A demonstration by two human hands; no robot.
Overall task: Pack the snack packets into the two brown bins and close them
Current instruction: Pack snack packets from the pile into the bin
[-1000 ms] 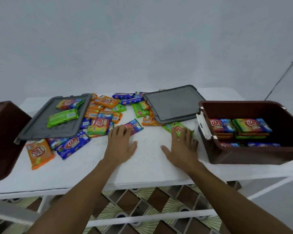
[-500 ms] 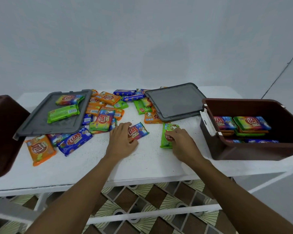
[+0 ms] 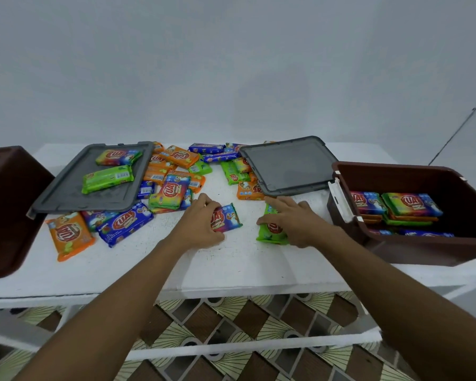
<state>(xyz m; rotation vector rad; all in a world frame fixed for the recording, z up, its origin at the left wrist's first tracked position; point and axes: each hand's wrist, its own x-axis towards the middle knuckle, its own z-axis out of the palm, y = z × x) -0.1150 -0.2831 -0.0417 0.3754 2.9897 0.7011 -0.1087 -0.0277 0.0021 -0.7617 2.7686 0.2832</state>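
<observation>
On the white table (image 3: pixel 231 265), my left hand (image 3: pixel 198 224) grips a purple-blue snack packet (image 3: pixel 227 217) that lies on the tabletop. To its right, my right hand (image 3: pixel 294 220) is closed over a green snack packet (image 3: pixel 270 233). The right brown bin (image 3: pixel 423 248) stands open and holds several stacked packets (image 3: pixel 411 203). At the far left, the other brown bin (image 3: pixel 8 210) shows only its side wall. A heap of loose packets (image 3: pixel 171 188) lies in the middle back.
Two grey lids lie on the table: the left lid (image 3: pixel 66 193) carries two packets, the right lid (image 3: pixel 289 166) rests on some packets. An orange packet (image 3: pixel 69 235) and a blue packet (image 3: pixel 125 224) lie at the front left. A tiled floor shows below the table.
Both hands went from lying flat on the table to closing on packets and dragging them nearer: the left on the purple-blue one, the right on the green one, which turned lengthwise.
</observation>
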